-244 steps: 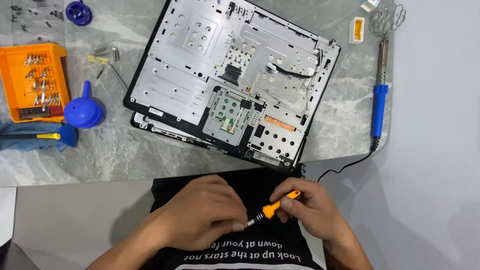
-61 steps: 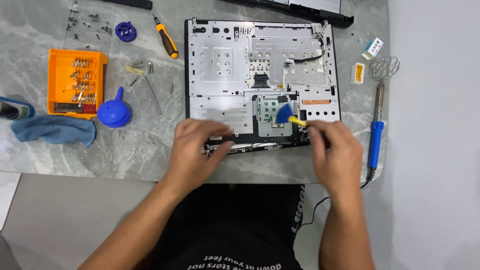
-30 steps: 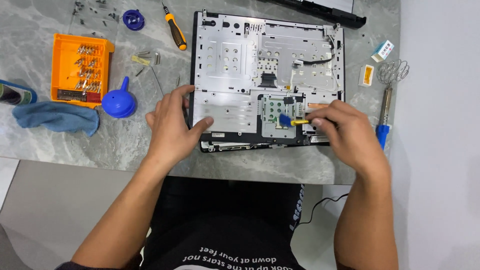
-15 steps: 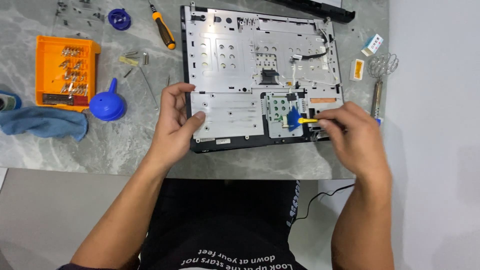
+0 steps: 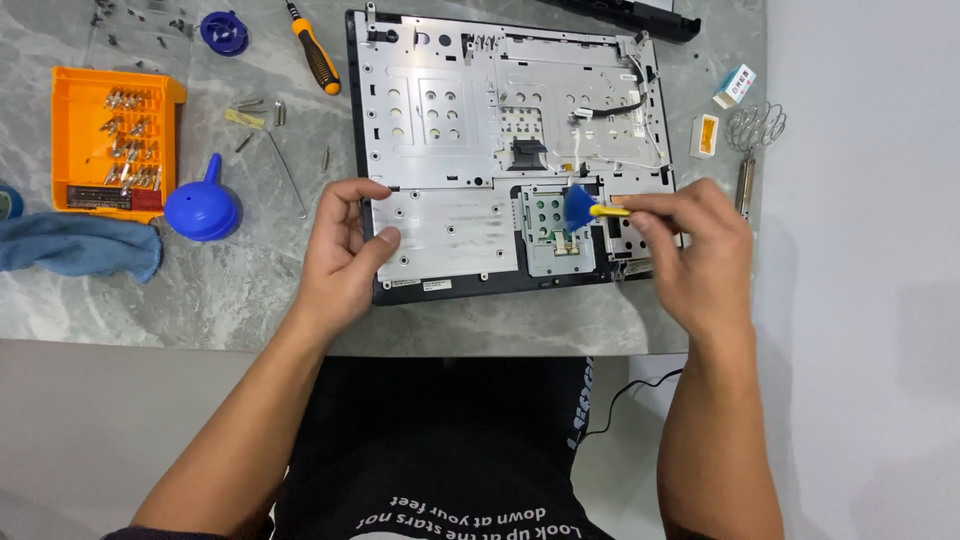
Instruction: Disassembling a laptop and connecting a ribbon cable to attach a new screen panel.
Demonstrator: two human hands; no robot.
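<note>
The right hand [image 5: 700,255] pinched the yellow handle of a small brush [image 5: 590,209], fingers closed on it; the brush sat at about four o'clock on the laptop chassis [image 5: 450,150], its blue bristles on the metal plate beside the touchpad bracket [image 5: 550,225]. Its long axis ran nearly level across the view, bristles pointing to nine o'clock, handle trailing to three o'clock into the fingers. The left hand [image 5: 345,250] gripped the chassis at its eight o'clock edge, thumb on the top face, fingers curled at the rim, closed on the frame.

Risks, as a judgement: the bristles worked close to a thin black cable [image 5: 610,105] and a white wire at two o'clock, and a hard sweep could snag or unseat them; loose screws [image 5: 262,105] lay at ten o'clock on the table [image 5: 250,290], and a nudge of the chassis could scatter them; the chassis' near edge sat close to the table's six o'clock edge, so a slackened left grip might let it slide off. A blue blower [image 5: 200,205], an orange bit case [image 5: 115,140] and a screwdriver [image 5: 313,50] lay well apart to the left.
</note>
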